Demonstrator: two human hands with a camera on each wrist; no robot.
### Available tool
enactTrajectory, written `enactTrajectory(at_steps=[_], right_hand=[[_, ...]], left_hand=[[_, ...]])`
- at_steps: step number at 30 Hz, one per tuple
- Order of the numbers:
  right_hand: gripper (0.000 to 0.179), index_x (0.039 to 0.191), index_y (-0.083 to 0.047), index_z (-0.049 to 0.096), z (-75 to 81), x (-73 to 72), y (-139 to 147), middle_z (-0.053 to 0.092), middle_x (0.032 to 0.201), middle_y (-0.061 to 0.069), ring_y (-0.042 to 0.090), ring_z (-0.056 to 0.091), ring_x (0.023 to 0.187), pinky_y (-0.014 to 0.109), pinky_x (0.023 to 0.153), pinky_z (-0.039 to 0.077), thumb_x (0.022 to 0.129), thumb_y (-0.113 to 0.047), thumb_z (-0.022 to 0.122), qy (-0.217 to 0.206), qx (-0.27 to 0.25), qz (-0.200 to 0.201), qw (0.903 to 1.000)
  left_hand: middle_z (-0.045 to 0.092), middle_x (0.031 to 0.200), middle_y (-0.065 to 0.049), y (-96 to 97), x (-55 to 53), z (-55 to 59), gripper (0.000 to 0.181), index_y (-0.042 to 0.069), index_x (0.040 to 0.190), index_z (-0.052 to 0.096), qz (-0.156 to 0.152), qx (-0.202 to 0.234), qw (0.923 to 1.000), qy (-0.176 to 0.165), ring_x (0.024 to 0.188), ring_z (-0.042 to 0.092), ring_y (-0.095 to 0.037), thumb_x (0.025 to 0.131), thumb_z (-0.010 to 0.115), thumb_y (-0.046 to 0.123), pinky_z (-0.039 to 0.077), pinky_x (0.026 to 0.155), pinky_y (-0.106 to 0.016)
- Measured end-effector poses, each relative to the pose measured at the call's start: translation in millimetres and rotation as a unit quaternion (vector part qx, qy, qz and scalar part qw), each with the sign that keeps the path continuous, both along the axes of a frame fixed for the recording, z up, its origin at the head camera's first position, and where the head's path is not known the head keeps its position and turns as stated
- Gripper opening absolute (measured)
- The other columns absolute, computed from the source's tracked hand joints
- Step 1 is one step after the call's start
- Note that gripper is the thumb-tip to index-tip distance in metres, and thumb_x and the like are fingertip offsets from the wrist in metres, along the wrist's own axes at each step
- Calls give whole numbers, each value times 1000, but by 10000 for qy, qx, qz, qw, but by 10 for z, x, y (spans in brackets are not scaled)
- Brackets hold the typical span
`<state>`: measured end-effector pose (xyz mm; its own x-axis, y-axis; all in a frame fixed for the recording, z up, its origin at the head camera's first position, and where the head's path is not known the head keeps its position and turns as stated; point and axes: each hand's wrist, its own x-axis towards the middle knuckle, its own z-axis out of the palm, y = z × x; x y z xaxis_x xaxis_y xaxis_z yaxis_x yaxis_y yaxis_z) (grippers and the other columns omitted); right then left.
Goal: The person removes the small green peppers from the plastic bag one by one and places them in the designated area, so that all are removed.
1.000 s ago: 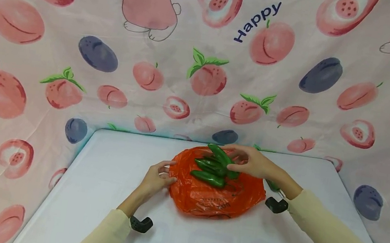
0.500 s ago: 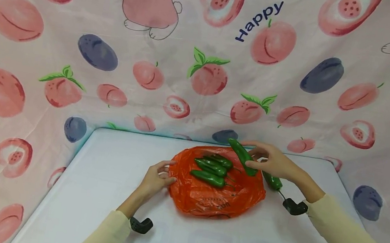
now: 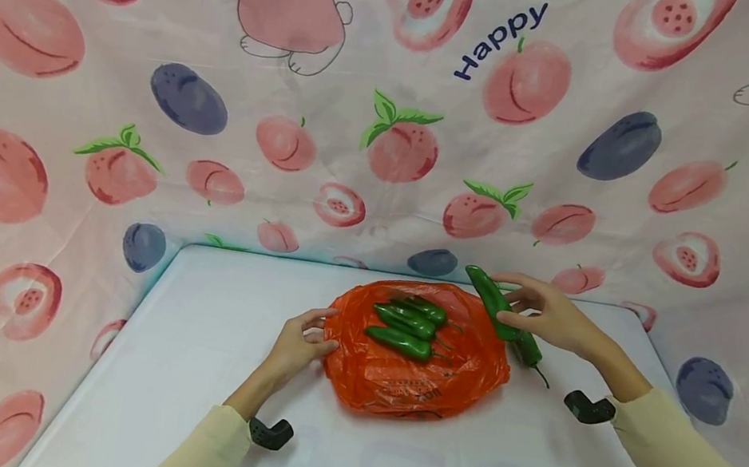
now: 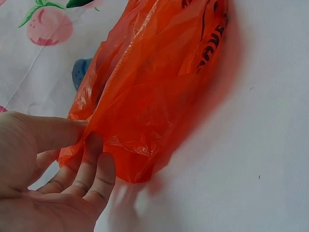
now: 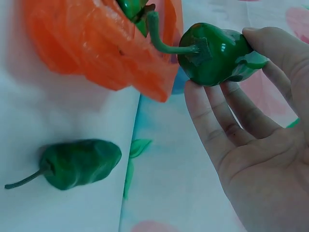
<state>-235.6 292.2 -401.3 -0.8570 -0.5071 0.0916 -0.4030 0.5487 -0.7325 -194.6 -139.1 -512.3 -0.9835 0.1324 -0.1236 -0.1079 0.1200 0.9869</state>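
Observation:
An orange plastic bag (image 3: 395, 390) lies spread on the white table, with several green peppers (image 3: 399, 342) on it, their stems pointing right. My left hand (image 3: 298, 345) pinches the bag's left edge between thumb and fingers, as the left wrist view also shows on the bag (image 4: 145, 101). Above the bag's right side, my right hand (image 3: 551, 312) holds one green pepper (image 3: 490, 299) between thumb and fingertips. In the right wrist view this held pepper (image 5: 217, 53) has its curved stem facing the camera. A loose pepper (image 5: 82, 162) rests on the table beside the bag.
The white table (image 3: 218, 355) backs onto a fruit-printed curtain (image 3: 336, 99), which also hangs at both sides. Each wrist carries a small black camera mount, the left one (image 3: 272, 433) near the front of the table and the right one (image 3: 590, 408) beyond the loose pepper.
My right hand has lifted the pepper off the pile and carried it rightward past the other peppers, toward the loose one. My left hand has stayed at the bag's edge.

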Motion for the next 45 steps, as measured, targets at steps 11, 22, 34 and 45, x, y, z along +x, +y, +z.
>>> enactTrajectory(at_steps=[11, 22, 34, 45], right_hand=[[61, 150, -16, 52, -61, 65, 253, 64, 133, 16, 38, 65, 116, 54, 88, 57, 94, -24, 77, -169, 74, -560, 9983], [64, 152, -18, 50, -161, 94, 465, 61, 137, 18, 41, 63, 118, 57, 90, 56, 95, -33, 76, -310, 246, -1078, 9934], [72, 157, -15, 42, -310, 99, 728, 61, 135, 26, 47, 58, 123, 62, 92, 54, 96, -39, 73, -666, 329, -1549, 9851], [72, 157, -14, 42, -526, 99, 879, 61, 132, 28, 46, 59, 119, 61, 90, 55, 96, -40, 72, -937, 167, -1770, 9796]], left_hand=[[57, 121, -18, -3, -13, -5, 55, 7, 141, 60, -48, 32, 9999, 113, 82, 68, -17, 90, 72, -9, 58, 70, -26], [57, 125, -19, -3, 15, 25, 57, 7, 143, 59, 5, -31, 10000, 80, 83, 68, -20, 90, 73, -7, 60, 74, -31], [57, 126, -17, 1, -18, 8, 57, 9, 142, 59, 46, 49, 10000, 23, 86, 69, -18, 89, 74, -8, 59, 72, -29], [56, 125, -17, 6, -18, 11, 57, 9, 142, 60, 79, 44, 9999, -56, 87, 69, -18, 90, 74, -8, 59, 73, -29]])
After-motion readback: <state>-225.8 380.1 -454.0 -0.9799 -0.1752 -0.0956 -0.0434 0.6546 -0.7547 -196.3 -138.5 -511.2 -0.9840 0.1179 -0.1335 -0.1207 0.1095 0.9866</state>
